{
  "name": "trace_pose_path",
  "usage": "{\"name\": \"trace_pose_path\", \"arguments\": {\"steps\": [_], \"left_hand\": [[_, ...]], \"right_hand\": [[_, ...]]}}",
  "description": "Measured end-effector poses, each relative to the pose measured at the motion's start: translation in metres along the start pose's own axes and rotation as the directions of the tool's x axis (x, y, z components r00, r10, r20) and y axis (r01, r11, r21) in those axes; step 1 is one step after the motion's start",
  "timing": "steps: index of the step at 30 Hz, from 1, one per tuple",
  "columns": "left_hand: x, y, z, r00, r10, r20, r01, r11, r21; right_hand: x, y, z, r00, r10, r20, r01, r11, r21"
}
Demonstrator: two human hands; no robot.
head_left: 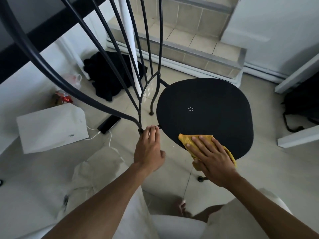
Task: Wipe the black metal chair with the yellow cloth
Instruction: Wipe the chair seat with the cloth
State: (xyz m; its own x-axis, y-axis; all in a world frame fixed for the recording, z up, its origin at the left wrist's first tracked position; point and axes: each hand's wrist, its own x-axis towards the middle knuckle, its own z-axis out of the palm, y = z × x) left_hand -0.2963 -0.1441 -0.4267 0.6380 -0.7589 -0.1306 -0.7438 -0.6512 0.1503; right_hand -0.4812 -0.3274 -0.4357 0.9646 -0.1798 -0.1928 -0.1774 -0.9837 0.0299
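I look down on the black chair, which stands on the pale tiled floor with its round seat to my right and its curved back rods rising up and to the left. My right hand lies flat with the fingers spread, palm down on the yellow cloth, pressing it onto the near edge of the seat. The cloth is crumpled; one corner sticks out to the left of my fingers and another part hangs past the seat rim under my wrist. My left hand is at the spot where the back frame meets the seat; its fingers curl over the thin bar there, the thumb held loosely apart, so it grips the chair frame and nothing else.

A small ring of holes sits in the middle of the seat. On the floor to the left lie a white paper bag, a dark phone with a white cable plugged in, and a heap of black cloth near a white post. Tiled steps rise beyond the chair.
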Motion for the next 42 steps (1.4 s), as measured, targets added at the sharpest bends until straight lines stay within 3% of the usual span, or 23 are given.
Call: {"name": "trace_pose_path", "arguments": {"steps": [16,28,34,42], "left_hand": [[0.003,0.006,0.003,0.998,-0.037,-0.056,0.037,0.999,-0.009],[0.004,0.001,0.017,0.991,-0.064,-0.117,0.061,0.998,-0.031],[0.008,0.004,0.021,0.990,-0.089,-0.113,0.083,0.995,-0.058],[0.012,0.008,0.019,0.991,-0.090,-0.095,0.093,0.995,0.036]], "right_hand": [[0.172,-0.055,-0.038,0.997,0.073,-0.027,-0.069,0.988,0.137],[0.256,0.002,-0.056,0.979,0.192,-0.072,-0.165,0.945,0.282],[0.265,0.031,-0.051,0.963,0.252,-0.099,-0.209,0.924,0.319],[0.258,0.084,-0.045,0.932,0.351,-0.087,-0.309,0.900,0.308]]}}
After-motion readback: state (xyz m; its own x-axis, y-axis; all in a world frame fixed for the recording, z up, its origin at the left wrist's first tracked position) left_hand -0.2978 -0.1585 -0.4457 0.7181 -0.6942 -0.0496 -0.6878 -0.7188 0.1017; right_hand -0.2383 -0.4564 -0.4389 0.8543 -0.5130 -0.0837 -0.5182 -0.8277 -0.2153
